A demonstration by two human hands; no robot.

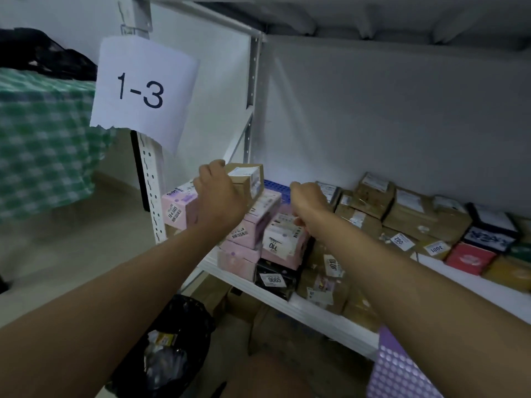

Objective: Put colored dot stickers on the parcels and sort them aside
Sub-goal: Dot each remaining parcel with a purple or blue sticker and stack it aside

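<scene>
My left hand (219,196) grips a small brown cardboard parcel (248,179) with a white label, on top of a stack of pink boxes (253,225) at the left end of the white shelf (301,305). My right hand (309,201) is curled over the pink box with a white label (283,238) just right of that stack; whether it holds anything I cannot tell. A sheet of purple dot stickers (399,372) lies at the lower right by my arm. A blue perforated tray (277,188) shows behind the hands.
Brown, black, red and yellow parcels (416,216) fill the shelf to the right, some with numbered tags. A paper sign "1-3" (143,90) hangs on the upright post. A black-lined bin (169,351) stands below left. Green checked cloth (43,139) lies at the left.
</scene>
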